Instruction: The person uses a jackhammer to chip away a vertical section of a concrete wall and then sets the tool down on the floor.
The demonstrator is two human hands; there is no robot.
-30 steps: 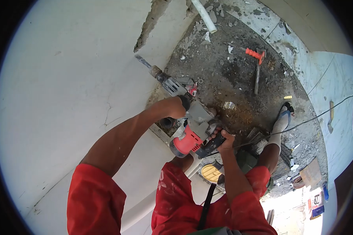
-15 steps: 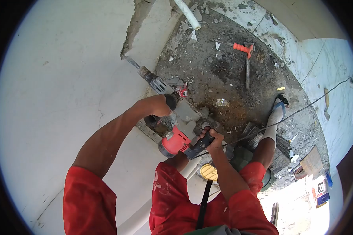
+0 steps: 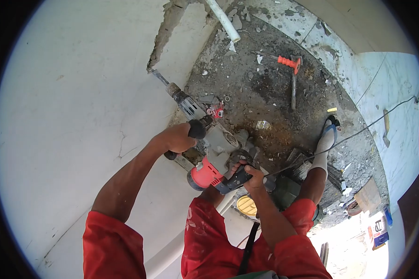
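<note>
A red and grey demolition hammer (image 3: 207, 174) is held across the front of my body. My left hand (image 3: 179, 138) is wrapped round its black side handle (image 3: 197, 129). Round the black rear handle (image 3: 239, 177), close to my knees, the fingers of my right hand (image 3: 252, 176) are closed. The flat chisel bit (image 3: 160, 76) points up and left, its tip at the lower end of a rough groove (image 3: 165, 39) cut in the pale wall (image 3: 79, 102). Whether the tip presses into the wall is hard to tell.
On the rubble-strewn floor lie a hammer (image 3: 293, 90) and a chisel with an orange grip (image 3: 286, 61). A white pipe (image 3: 223, 21) juts in at the top. The power cord (image 3: 354, 136) runs past my sandalled foot (image 3: 330, 128). A yellow lid (image 3: 247, 205) sits below my right hand.
My left hand and the side handle have swung slightly down and left. The bit stays at the groove's lower end, and the whole view has shifted a little.
</note>
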